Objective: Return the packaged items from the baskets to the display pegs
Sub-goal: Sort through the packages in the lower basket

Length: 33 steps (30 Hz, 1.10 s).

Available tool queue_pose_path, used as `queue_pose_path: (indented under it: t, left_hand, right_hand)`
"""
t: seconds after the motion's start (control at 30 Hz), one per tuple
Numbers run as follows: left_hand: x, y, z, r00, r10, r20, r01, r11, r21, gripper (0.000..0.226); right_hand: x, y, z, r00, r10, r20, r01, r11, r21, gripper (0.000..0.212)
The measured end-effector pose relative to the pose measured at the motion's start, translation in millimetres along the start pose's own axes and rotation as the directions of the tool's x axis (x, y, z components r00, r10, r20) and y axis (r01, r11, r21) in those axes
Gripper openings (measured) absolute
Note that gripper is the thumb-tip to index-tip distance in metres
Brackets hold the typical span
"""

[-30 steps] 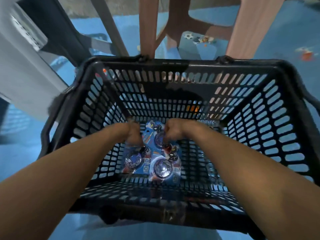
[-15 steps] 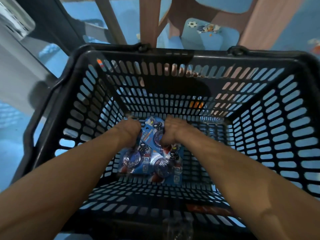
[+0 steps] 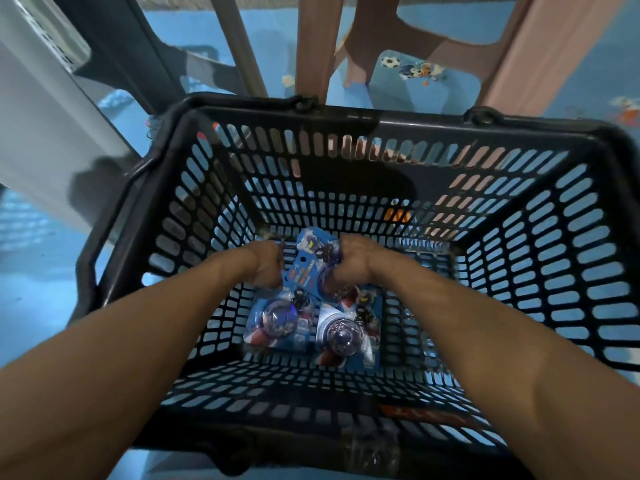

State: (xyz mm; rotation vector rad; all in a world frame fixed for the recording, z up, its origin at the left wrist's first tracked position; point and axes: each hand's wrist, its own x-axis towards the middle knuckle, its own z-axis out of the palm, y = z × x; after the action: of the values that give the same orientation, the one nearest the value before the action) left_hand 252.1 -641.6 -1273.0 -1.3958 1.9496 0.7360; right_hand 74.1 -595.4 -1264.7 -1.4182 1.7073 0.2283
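Note:
A black slotted shopping basket fills the view, and both my arms reach down into it. On its floor lie three blue blister packs of spinning tops. My left hand and my right hand grip the far pack by its left and right edges, fingers curled under it. Two more packs lie nearer me, side by side: the left pack and the right pack. No display pegs are in view.
The basket stands on a blue floor mat. Beyond its far rim rise pink furniture legs and a dark slanted bar. A white panel slopes at the left.
The view has tilted, so the basket sits lower and larger in frame. Both hands stay curled on the far pack, which has shifted a little toward the far wall.

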Motion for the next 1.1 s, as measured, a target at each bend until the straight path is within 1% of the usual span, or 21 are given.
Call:
queue_pose_path:
  t: [0.03, 0.1, 0.13, 0.23, 0.3, 0.33, 0.37, 0.43, 0.47, 0.57, 0.63, 0.67, 0.73, 0.77, 0.83, 0.87, 0.9, 0.93, 1.0, 1.03, 1.1]
  left_hand:
    - [-3, -1, -3, 1.000, 0.006, -0.015, -0.007, 0.999, -0.051, 0.009]
    - [-9, -2, -10, 1.000, -0.003, -0.030, -0.003, 0.979, -0.204, 0.011]
    - [-15, -2, -14, 0.999, -0.018, -0.031, 0.008, 0.959, -0.284, 0.012]
    - [-27, -9, -21, 0.996, -0.043, -0.080, 0.001, 0.883, -0.469, 0.013]
    - [-35, -9, -25, 0.988, -0.051, -0.143, -0.047, 0.792, -0.609, 0.013]
    - [-40, -8, -26, 0.985, -0.061, -0.164, -0.071, 0.715, -0.696, 0.014]
    - [-46, -5, -27, 0.983, -0.069, -0.172, -0.093, 0.617, -0.781, 0.014]
    - [-59, 3, -31, 0.983, -0.067, -0.172, -0.130, 0.412, -0.902, 0.014]
    - [-65, 8, -35, 0.982, -0.050, -0.184, -0.157, 0.333, -0.930, 0.015]
    - [-76, 18, -45, 0.969, -0.011, -0.246, -0.243, 0.123, -0.962, 0.031]
    - [-79, 22, -49, 0.966, -0.055, -0.252, -0.254, -0.020, -0.967, 0.047]
    - [-80, 22, -48, 0.968, -0.064, -0.242, -0.247, -0.075, -0.966, 0.053]
    - [-82, 20, -46, 0.973, -0.033, -0.227, -0.230, -0.118, -0.966, 0.062]
    - [-81, 18, -44, 0.975, -0.012, -0.224, -0.224, -0.136, -0.965, 0.065]
    - [-82, 15, -42, 0.974, 0.016, -0.227, -0.220, -0.182, -0.958, 0.062]
    - [-84, 16, -42, 0.973, 0.007, -0.232, -0.226, -0.186, -0.956, 0.058]
    - [-85, 18, -41, 0.971, -0.014, -0.237, -0.236, -0.180, -0.955, 0.057]
    - [-85, 18, -41, 0.968, -0.054, -0.244, -0.250, -0.172, -0.953, 0.062]
    - [-82, 19, -40, 0.951, -0.147, -0.272, -0.290, -0.121, -0.949, 0.075]
    - [-78, 19, -40, 0.937, -0.185, -0.296, -0.313, -0.072, -0.947, 0.070]
    - [-72, 17, -39, 0.900, -0.263, -0.348, -0.339, 0.080, -0.937, 0.047]
  right_hand:
    - [-2, 3, -3, 1.000, 0.003, 0.008, -0.003, 0.995, 0.102, 0.050]
    - [-8, 9, -9, 0.999, 0.010, 0.041, -0.023, 0.948, 0.316, 0.041]
    - [-10, 12, -12, 0.999, 0.012, 0.050, -0.032, 0.913, 0.407, 0.040]
    - [-22, 12, -23, 0.997, 0.009, 0.083, -0.058, 0.788, 0.613, 0.054]
    - [-32, 8, -28, 0.994, -0.027, 0.108, -0.057, 0.711, 0.701, 0.056]
    - [-36, 6, -30, 0.992, -0.062, 0.114, -0.042, 0.677, 0.735, 0.056]
    - [-41, 4, -31, 0.988, -0.099, 0.120, -0.028, 0.648, 0.761, 0.061]
    - [-47, 3, -31, 0.980, -0.158, 0.118, 0.001, 0.602, 0.798, 0.081]
    - [-51, 2, -32, 0.978, -0.183, 0.099, 0.025, 0.574, 0.819, 0.085]
    - [-64, -2, -35, 0.969, -0.245, 0.021, 0.109, 0.505, 0.856, 0.071]
    - [-67, -9, -34, 0.974, -0.214, -0.073, 0.167, 0.468, 0.868, 0.061]
    - [-69, -13, -33, 0.975, -0.182, -0.128, 0.202, 0.485, 0.851, 0.063]
    - [-75, -22, -31, 0.965, -0.132, -0.226, 0.259, 0.601, 0.756, 0.076]
    - [-79, -26, -32, 0.957, -0.132, -0.260, 0.281, 0.650, 0.706, 0.074]
    - [-90, -30, -34, 0.942, -0.164, -0.293, 0.319, 0.710, 0.628, 0.069]
    - [-94, -31, -35, 0.937, -0.179, -0.301, 0.331, 0.734, 0.593, 0.073]
    - [-95, -31, -35, 0.933, -0.190, -0.305, 0.336, 0.759, 0.558, 0.075]
    - [-94, -32, -33, 0.933, -0.196, -0.302, 0.336, 0.777, 0.532, 0.076]
    - [-93, -35, -28, 0.935, -0.191, -0.298, 0.326, 0.794, 0.513, 0.076]
    - [-91, -36, -25, 0.941, -0.178, -0.287, 0.310, 0.792, 0.526, 0.076]
    - [-84, -33, -23, 0.961, -0.142, -0.237, 0.256, 0.778, 0.574, 0.081]
